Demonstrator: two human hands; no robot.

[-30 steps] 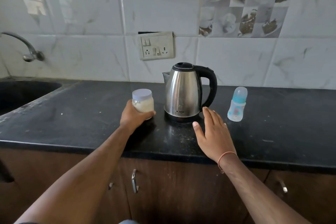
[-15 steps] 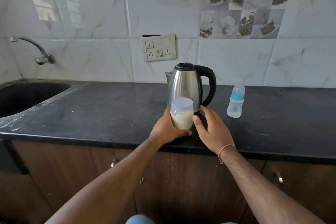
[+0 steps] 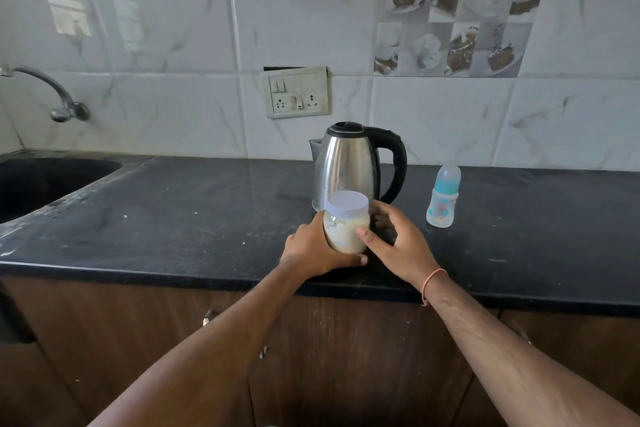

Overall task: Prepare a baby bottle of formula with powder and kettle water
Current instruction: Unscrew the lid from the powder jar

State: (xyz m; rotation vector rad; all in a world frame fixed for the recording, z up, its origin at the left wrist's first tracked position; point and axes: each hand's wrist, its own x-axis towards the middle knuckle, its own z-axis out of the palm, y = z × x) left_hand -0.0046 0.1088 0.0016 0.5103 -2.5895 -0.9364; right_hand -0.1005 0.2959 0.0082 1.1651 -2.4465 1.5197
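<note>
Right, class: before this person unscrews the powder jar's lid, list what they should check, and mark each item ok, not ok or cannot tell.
1. Powder jar steadied: ok, left hand wraps its side.
2. Right hand on the lid: not ok, its thumb rests on the jar's body, below the lid.
3. Jar holds powder: ok, pale contents show through.
4. Baby bottle open for filling: not ok, cap on.
5. Kettle holds water: cannot tell, lid shut.
6. Bottle within reach: ok, upright right of the kettle.

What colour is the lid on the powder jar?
Pale lavender-white lid, seen in the head view.
</note>
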